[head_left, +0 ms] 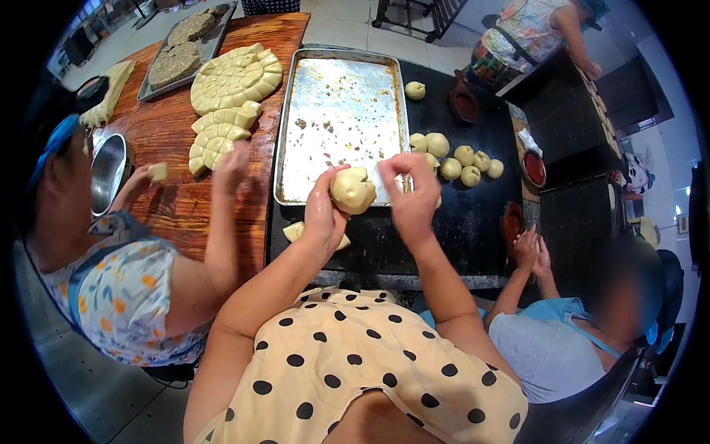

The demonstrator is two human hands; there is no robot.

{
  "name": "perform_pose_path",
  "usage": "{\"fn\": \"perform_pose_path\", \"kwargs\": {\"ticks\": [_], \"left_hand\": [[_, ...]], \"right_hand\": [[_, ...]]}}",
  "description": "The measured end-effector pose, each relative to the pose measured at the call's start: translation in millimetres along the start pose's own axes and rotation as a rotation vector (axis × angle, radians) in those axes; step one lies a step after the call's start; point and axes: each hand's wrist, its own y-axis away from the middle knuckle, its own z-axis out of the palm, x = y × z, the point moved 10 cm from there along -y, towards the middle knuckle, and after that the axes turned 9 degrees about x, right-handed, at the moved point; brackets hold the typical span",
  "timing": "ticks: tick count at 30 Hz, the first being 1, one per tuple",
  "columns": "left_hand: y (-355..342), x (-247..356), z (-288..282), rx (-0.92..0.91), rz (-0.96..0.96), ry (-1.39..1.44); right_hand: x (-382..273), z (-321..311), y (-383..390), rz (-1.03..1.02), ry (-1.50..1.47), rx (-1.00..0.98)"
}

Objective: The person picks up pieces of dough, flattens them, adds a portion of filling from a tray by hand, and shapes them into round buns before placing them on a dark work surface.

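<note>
A pale yellow ball of dough (pixel 353 190) rests in my left hand (pixel 326 207), whose fingers wrap its left side. The ball's top looks gathered and uneven. Just right of it, apart from the dough, my right hand (pixel 412 194) is raised with curled fingers; slight blur hides whether anything is pinched in them. Both hands are over the near edge of a metal baking tray (pixel 344 92) scattered with brown crumbs. Cut dough pieces (pixel 293 231) lie on the black tabletop beneath my left wrist. Several round dough balls (pixel 450 169) are grouped right of the tray.
On the wooden table (pixel 251 177) at left are slabs of cut dough (pixel 237 78), a tray of brown filling (pixel 177 65) and a steel bowl (pixel 109 174). A co-worker (pixel 122 296) handles dough there. Another person (pixel 555 348) works at right, near reddish dishes (pixel 464 100).
</note>
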Motion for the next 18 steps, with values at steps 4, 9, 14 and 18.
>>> {"fn": "perform_pose_path", "kwargs": {"ticks": [4, 9, 14, 18], "left_hand": [[17.1, -18.6, 16.5, -0.112, -0.313, 0.093], [20.9, -18.1, 29.3, -0.35, -0.435, 0.214], [25.5, -19.5, 38.4, -0.357, -0.424, 0.126], [20.2, -14.9, 36.4, -0.211, -0.33, 0.077]], "right_hand": [[98.0, 3.7, -33.3, 0.278, -0.181, 0.002], [35.8, 60.2, 22.1, 0.232, -0.313, -0.666], [-11.1, 58.0, 40.0, -0.053, -0.241, -0.443], [17.3, 47.7, 40.0, 0.167, -0.41, -0.193]]}}
